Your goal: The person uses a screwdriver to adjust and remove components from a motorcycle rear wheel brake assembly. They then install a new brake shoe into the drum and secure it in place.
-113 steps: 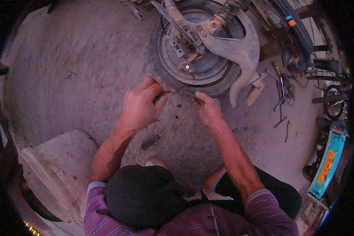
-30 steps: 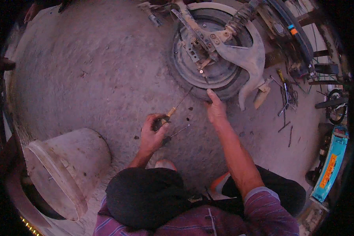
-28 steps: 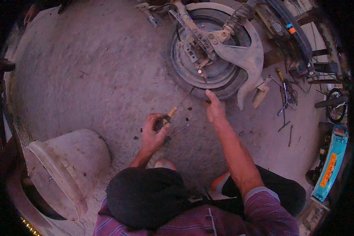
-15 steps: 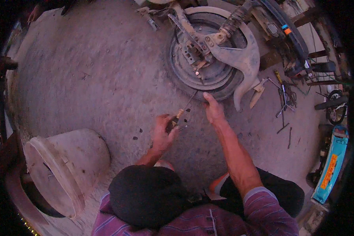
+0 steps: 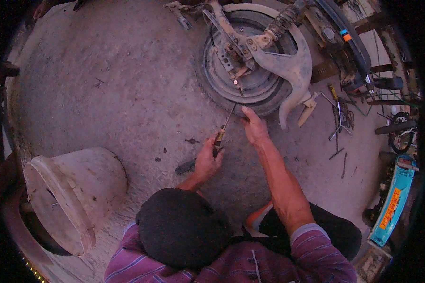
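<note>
Rough floor [image 5: 104, 108], bucket [image 5: 97, 174] tipped on its side at left.
Left hand [image 5: 208, 160] grips a screwdriver [image 5: 220, 137], its tip by the tyre's [image 5: 271, 106] near edge; right hand [image 5: 255, 128] has its thumb there, its hold unclear; a yellow-handled tool [image 5: 334, 92] lies farther right.

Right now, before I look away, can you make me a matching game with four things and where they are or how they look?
Things:
1. screwdriver
2. right hand
3. pale bucket
4. turquoise panel

Clues:
A. tipped on its side, lower left of the picture
B. out toward the picture's right edge
C. held in the left hand
D. bare, at the near edge of the tyre

Right pairs: 1-C, 2-D, 3-A, 4-B
</note>
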The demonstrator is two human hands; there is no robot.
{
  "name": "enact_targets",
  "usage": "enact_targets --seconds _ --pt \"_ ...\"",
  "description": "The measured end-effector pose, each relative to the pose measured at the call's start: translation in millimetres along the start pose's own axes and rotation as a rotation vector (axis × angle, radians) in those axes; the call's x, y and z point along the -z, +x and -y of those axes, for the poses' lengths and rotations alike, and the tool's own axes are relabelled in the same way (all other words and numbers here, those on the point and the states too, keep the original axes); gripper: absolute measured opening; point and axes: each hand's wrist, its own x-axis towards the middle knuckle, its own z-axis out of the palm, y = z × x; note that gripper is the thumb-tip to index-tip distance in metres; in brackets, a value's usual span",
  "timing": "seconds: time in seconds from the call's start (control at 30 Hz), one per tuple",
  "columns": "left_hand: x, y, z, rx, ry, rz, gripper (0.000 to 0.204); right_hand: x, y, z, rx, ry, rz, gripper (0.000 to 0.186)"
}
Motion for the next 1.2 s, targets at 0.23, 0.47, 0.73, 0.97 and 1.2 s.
enact_targets --seconds 0.23,0.47,0.73,0.97,1.2 --pt "26 5 -19 -0.036 0.213 0.017 0.065 -3 -2 2 0.005 0.043 -0.023 0.053" --pt "12 7 -17 -0.036 0.237 0.101 0.064 -4 3 -6 0.022 0.042 -0.091 0.047" --pt "13 7 -5 0.056 -0.097 0.038 0.064 -4 -1 -5 0.0 0.03 -0.081 0.041" --pt "3 8 -12 0.087 0.034 0.102 0.066 -12 -8 2 0.026 0.106 -0.002 0.045" --pt "28 13 -41 0.077 0.121 0.138 0.066 -6 -1 -3 -0.002 0.019 -0.077 0.041"
